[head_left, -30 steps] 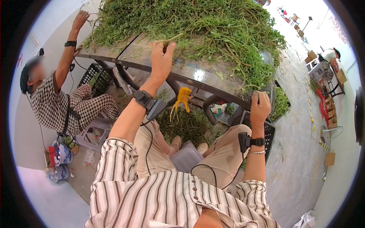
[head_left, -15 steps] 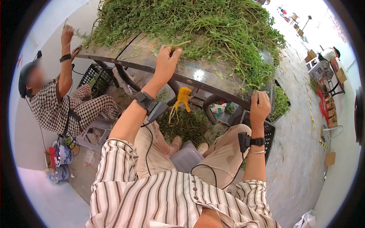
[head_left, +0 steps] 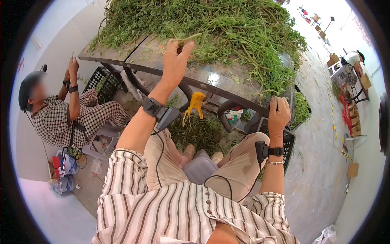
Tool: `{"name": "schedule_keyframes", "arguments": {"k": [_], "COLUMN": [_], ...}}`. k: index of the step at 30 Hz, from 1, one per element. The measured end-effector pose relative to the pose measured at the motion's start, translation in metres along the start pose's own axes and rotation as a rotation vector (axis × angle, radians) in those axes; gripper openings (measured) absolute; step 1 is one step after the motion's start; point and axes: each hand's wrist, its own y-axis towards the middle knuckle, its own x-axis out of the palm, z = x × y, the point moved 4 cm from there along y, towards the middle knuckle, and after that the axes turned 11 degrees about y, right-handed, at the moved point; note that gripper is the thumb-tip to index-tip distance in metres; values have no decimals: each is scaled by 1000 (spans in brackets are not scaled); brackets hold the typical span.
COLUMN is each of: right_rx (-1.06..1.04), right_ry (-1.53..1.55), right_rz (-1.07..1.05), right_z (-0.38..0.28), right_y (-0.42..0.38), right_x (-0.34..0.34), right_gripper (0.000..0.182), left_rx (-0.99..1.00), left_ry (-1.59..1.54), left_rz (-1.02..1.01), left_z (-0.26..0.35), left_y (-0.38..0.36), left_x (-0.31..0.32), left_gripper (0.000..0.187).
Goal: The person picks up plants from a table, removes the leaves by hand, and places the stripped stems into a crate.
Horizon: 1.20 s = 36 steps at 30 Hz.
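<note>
My left hand [head_left: 175, 63] is closed over the table's near edge, fingers gripping a pale green stem [head_left: 189, 38] that sticks out to the right. A large heap of leafy green stems [head_left: 195, 20] covers the far part of the dark table [head_left: 152, 55]. At the table's right front corner my right hand [head_left: 278, 114] is closed in a pinch, just below the drooping leaves [head_left: 276, 81]. What its fingers hold, if anything, is hidden.
A yellow cloth-like strip [head_left: 196, 103] hangs below the table edge. Black crates [head_left: 286, 144] with greens stand under the right corner. On the left sits a co-worker [head_left: 53, 110] in a checked shirt. More cut stems [head_left: 195, 132] lie on the floor beneath the table.
My left hand has moved slightly up and left, still holding the stem. My right hand has barely moved. The co-worker's raised hand has come down, and both their hands are now close together.
</note>
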Motion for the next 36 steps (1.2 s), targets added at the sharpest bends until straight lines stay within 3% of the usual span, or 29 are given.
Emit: {"name": "schedule_keyframes", "arguments": {"k": [8,10,13,29,36], "right_rx": [-19,-9,-19,-30,-13], "right_ry": [3,0,-10,-4,-2], "right_rz": [35,23,22,27,7], "right_z": [-2,0,1,1,2], "right_y": [-1,-2,-3,-4,-4], "right_x": [-1,-1,-1,-2,-2], "right_gripper": [13,13,13,15,14], "left_rx": [125,-32,-2,-199,-90], "left_ry": [-50,205,262,-220,-368], "left_rz": [118,-68,-196,-11,48], "left_z": [11,3,-2,-6,11], "left_y": [11,9,-2,-7,0], "left_x": [-11,-6,3,-1,-7], "left_gripper": [29,36,37,30,25]}}
